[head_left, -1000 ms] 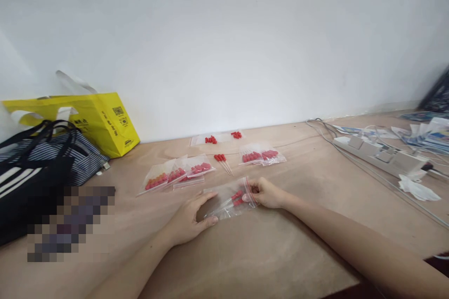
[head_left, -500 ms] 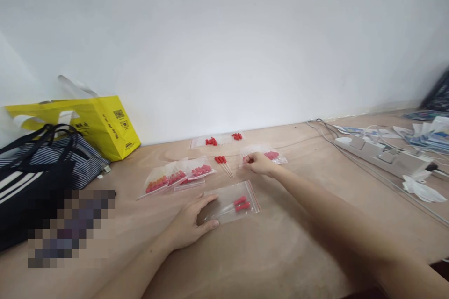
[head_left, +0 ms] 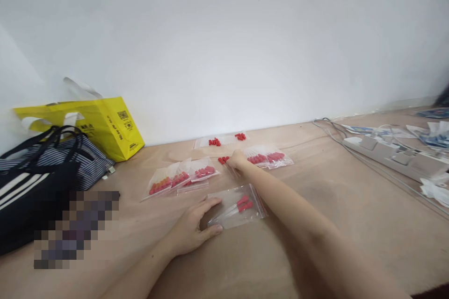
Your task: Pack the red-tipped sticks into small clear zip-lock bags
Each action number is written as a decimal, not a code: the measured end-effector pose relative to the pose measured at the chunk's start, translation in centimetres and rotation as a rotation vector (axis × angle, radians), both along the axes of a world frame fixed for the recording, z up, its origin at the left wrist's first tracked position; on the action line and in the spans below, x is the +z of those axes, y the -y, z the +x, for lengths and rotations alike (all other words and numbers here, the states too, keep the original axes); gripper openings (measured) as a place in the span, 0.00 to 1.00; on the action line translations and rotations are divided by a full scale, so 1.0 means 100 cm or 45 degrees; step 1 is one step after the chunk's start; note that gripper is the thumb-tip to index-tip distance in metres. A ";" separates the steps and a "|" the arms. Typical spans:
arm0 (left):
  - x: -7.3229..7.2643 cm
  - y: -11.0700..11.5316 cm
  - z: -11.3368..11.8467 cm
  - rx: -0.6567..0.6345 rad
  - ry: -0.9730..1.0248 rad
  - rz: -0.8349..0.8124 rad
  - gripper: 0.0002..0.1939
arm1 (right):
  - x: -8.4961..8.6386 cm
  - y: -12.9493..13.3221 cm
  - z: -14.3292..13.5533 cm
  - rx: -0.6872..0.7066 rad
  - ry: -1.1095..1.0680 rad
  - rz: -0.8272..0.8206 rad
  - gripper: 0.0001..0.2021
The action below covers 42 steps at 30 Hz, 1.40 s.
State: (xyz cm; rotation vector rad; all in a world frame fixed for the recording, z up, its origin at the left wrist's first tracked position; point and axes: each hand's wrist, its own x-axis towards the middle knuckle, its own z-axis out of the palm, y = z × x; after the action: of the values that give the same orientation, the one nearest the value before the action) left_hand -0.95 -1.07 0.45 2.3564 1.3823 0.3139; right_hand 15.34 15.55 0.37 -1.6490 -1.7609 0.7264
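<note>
My left hand (head_left: 194,226) lies on the table with thumb and fingers spread. Its fingertips are at the left edge of a clear zip bag (head_left: 228,215), which holds a few thin, pale sticks with red bulb-like ends (head_left: 244,203). My right hand (head_left: 237,161) is reached out over loose red-ended sticks (head_left: 223,160) on the table, just past that bag. Its fingertips are hidden, so whether it grips one does not show. Beside it on the right lie overlapping clear bags of red-ended pieces (head_left: 275,157).
More filled zip bags (head_left: 180,178) overlap on the left. Against the wall lies a clear bag with small red pieces (head_left: 214,142) on it. A yellow bag (head_left: 122,126) and a dark bag (head_left: 31,201) stand left; a power strip (head_left: 396,156) with cables is right.
My right hand has moved left from the bags on the right to the loose sticks. Bags with red pieces show where it was. My left hand keeps its place; the view has shifted slightly.
</note>
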 end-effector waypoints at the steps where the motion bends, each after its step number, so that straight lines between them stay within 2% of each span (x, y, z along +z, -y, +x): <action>1: 0.000 0.000 0.000 0.001 0.000 0.002 0.28 | 0.001 0.001 0.002 -0.012 -0.022 -0.016 0.17; 4: 0.000 0.000 0.000 -0.002 0.011 0.005 0.27 | 0.007 0.009 0.018 -0.014 -0.095 -0.012 0.23; 8: -0.001 -0.002 0.000 0.008 0.023 0.002 0.27 | 0.012 0.032 0.062 0.029 -0.202 0.095 0.28; 9: -0.002 -0.002 0.000 0.012 0.027 0.003 0.27 | 0.010 0.040 0.075 0.035 -0.250 0.130 0.27; 11: -0.003 -0.003 -0.001 0.018 0.033 0.003 0.27 | 0.002 0.057 0.098 0.047 -0.516 0.261 0.25; 14: -0.003 -0.004 -0.001 0.020 0.034 -0.005 0.27 | -0.016 0.079 0.117 -0.055 -0.765 0.318 0.20; 19: -0.001 -0.004 0.000 0.028 0.038 -0.012 0.27 | -0.037 0.097 0.109 -0.170 -0.993 0.256 0.18; 25: -0.002 -0.004 0.000 0.021 0.036 0.004 0.27 | -0.037 0.107 0.086 -0.117 -1.197 0.096 0.13; 28: -0.001 -0.005 0.000 0.022 0.034 0.011 0.27 | -0.035 0.113 0.083 -0.001 -1.193 -0.013 0.14; 31: -0.001 -0.004 0.001 0.021 0.025 0.006 0.27 | -0.033 0.116 0.083 0.168 -1.022 -0.114 0.16; 39: -0.003 -0.004 -0.001 0.019 0.009 0.024 0.27 | -0.033 0.114 0.083 0.477 -0.852 -0.129 0.17; 42: -0.003 -0.004 0.000 0.010 0.022 0.028 0.28 | -0.037 0.113 0.083 0.512 -0.802 -0.122 0.17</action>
State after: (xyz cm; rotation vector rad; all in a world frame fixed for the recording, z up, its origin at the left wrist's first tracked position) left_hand -0.97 -0.65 0.20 2.3610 1.3868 0.3523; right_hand 23.62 4.21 -3.35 -0.9552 -1.5990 1.3572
